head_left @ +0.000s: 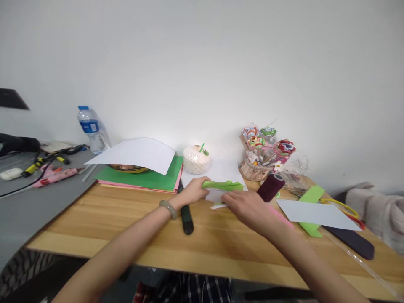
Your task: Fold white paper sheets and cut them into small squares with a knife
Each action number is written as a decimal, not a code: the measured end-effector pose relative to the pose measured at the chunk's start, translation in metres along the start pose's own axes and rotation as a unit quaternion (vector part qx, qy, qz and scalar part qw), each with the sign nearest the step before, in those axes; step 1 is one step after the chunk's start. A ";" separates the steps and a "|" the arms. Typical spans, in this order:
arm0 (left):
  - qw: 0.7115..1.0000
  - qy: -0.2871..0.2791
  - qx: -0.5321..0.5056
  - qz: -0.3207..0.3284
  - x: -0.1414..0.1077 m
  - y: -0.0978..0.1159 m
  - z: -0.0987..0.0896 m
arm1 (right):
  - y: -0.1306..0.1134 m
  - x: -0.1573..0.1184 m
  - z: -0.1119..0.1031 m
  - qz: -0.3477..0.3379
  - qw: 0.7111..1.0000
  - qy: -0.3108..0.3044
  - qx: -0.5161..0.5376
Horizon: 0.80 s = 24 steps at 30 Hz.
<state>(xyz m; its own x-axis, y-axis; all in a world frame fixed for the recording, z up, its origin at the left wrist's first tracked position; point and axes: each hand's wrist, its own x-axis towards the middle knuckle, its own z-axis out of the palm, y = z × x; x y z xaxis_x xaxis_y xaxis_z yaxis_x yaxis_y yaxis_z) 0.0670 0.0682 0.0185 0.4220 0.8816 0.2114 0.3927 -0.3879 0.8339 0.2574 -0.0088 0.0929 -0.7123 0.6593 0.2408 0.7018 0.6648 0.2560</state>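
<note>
A piece of crinkled light green paper (224, 185) is pinched at its left end by my left hand (195, 190), which has a jade-coloured bangle at its wrist. Just below the green paper is a smaller white paper piece (214, 195). My right hand (243, 206), slightly blurred, has its fingers closed at the right side of these papers. A thin white strip pokes out beneath its fingertips. Some pink paper (280, 216) is partly covered by my right forearm. A dark green-handled tool (187, 219) lies beside my left wrist; its far end is hidden.
Coloured paper sheets (154, 179) are stacked left, near a water bottle (91, 130) and a pink glue gun (57, 176). A white round ornament (196, 160), a flower basket (255, 170) and a purple thread cone (270, 188) stand behind. White paper (315, 213) covers green paper at right.
</note>
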 end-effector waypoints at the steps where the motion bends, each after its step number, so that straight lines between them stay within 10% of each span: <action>1: 1.000 -0.008 -0.007 0.005 0.001 -0.001 0.000 | -0.002 0.006 0.008 -0.004 1.000 -0.007 0.001; 15: 0.986 -0.141 -0.084 0.016 -0.004 -0.018 -0.008 | 0.006 0.024 0.064 0.093 0.987 0.133 0.009; 24: 0.994 -0.072 -0.074 0.019 -0.001 -0.019 0.007 | 0.001 -0.003 0.089 0.224 0.950 0.215 -0.026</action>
<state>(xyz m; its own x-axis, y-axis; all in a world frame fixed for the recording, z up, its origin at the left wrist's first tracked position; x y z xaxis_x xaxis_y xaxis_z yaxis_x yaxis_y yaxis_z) 0.0651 0.0729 -0.0009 0.5516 0.8151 0.1773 0.2549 -0.3671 0.8946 0.2610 0.0210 0.0087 -0.2885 0.6599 0.6938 0.9419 0.3257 0.0819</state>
